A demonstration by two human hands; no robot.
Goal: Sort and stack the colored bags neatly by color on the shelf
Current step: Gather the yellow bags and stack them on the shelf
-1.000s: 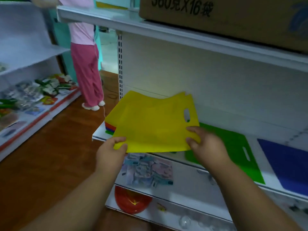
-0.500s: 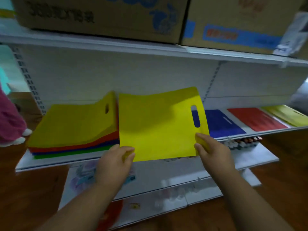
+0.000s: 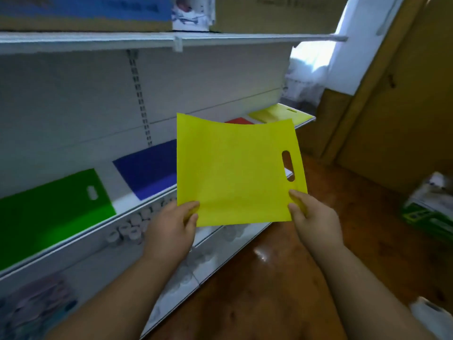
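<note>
From my remote seat, red bag (image 3: 239, 120) mostly hidden behind the held yellow bag (image 3: 235, 173), green bag (image 3: 49, 207) cut off at the left edge, cardboard boxes (image 3: 85, 13) overhead cropped, their print blurred, small round items (image 3: 132, 229) below too smeared to identify

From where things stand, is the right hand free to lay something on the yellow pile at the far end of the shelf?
Probably not yet: the right hand pinches the held yellow bag, and the yellow pile lies well beyond it, past the red bag.
</note>
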